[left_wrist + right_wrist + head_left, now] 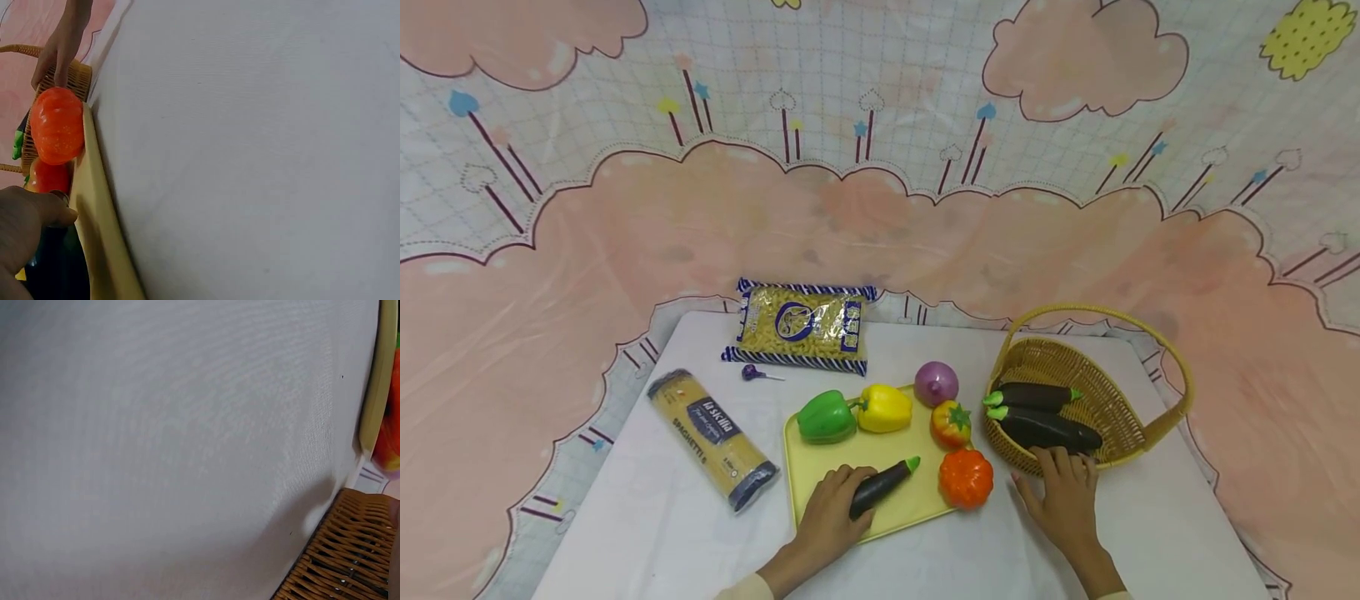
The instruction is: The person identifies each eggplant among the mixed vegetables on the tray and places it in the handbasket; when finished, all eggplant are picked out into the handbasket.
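My left hand (831, 512) grips a dark eggplant (886, 486) with a green stem end, low over the near part of a yellow tray (808, 458). In the left wrist view the thumb lies along that eggplant (59, 269). At the right, my right hand (1066, 504) holds the near rim of a wicker basket (1105, 383), fingers over the edge and thumb on the outer side. Two more eggplants (1048, 429) lie side by side inside the basket. The right wrist view shows mostly cloth, with the basket's woven side (350, 550) at the lower right.
On the tray are a green pepper (826, 417), a yellow pepper (885, 408), a red-yellow tomato-like vegetable (951, 425) and an orange pumpkin (966, 479). A purple onion (936, 383) sits at its far corner. Spaghetti (711, 437), bagged pasta (801, 325) and a lollipop (752, 372) lie beyond.
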The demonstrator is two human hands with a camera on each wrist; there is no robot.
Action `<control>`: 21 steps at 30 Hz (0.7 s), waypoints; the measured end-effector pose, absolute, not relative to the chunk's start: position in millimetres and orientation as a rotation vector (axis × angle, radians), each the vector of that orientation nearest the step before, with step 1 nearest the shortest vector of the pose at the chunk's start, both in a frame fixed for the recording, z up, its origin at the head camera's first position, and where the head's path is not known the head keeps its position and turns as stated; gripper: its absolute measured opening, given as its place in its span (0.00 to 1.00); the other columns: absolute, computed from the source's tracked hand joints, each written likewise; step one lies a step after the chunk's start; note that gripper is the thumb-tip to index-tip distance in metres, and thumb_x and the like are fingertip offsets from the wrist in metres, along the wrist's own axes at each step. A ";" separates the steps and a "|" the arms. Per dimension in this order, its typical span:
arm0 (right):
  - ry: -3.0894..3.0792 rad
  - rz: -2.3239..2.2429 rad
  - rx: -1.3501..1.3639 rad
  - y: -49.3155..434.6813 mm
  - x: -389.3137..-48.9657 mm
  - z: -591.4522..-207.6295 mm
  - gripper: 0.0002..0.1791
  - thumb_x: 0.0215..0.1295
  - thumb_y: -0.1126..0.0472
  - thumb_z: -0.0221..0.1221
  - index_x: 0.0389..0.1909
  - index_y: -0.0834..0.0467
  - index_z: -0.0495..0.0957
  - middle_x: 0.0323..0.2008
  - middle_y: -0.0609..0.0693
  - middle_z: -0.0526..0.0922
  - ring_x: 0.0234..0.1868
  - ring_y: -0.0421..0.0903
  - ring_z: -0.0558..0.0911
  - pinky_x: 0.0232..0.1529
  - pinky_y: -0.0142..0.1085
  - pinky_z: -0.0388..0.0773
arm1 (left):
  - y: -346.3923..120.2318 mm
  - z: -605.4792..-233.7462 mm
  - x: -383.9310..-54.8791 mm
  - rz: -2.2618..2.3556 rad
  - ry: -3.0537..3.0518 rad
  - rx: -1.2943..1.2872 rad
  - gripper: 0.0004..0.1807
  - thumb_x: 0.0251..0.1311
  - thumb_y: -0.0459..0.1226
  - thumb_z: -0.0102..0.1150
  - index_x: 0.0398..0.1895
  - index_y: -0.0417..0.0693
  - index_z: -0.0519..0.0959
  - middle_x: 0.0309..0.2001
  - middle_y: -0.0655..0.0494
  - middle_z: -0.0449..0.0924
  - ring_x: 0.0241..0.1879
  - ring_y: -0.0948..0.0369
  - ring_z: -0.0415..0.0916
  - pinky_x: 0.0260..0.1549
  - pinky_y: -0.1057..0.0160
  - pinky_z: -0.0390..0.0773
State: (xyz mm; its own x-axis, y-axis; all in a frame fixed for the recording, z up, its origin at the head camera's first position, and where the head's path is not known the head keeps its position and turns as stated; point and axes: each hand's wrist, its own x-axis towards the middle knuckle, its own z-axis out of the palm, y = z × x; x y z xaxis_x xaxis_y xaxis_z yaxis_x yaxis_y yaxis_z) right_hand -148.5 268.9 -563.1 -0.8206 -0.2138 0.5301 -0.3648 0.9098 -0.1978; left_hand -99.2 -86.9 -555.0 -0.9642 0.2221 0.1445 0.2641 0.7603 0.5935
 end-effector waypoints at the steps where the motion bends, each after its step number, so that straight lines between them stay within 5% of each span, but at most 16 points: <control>1: -2.556 0.400 0.415 268.8 -148.8 -563.1 0.29 0.63 0.40 0.58 0.48 0.62 0.75 0.39 0.59 0.73 0.40 0.60 0.68 0.54 0.60 0.54 | -86.2 -553.4 -100.0 -0.987 -2.876 -0.401 0.30 0.48 0.37 0.74 0.57 0.52 0.75 0.42 0.57 0.76 0.39 0.62 0.69 0.37 0.62 0.70; 7: -2.546 0.407 0.410 268.3 -149.3 -564.2 0.38 0.69 0.29 0.41 0.47 0.62 0.75 0.39 0.59 0.73 0.41 0.60 0.68 0.54 0.60 0.53 | -81.5 -541.1 -106.8 -1.003 -2.863 -0.432 0.30 0.49 0.37 0.73 0.57 0.52 0.75 0.44 0.55 0.77 0.41 0.61 0.71 0.39 0.61 0.71; 21: -2.576 0.392 0.386 268.1 -148.5 -563.8 0.28 0.61 0.41 0.60 0.48 0.62 0.75 0.39 0.59 0.73 0.41 0.60 0.68 0.55 0.60 0.53 | -66.1 -511.6 -134.1 -0.963 -2.802 -0.584 0.29 0.52 0.38 0.72 0.59 0.50 0.74 0.48 0.53 0.76 0.43 0.59 0.72 0.43 0.57 0.74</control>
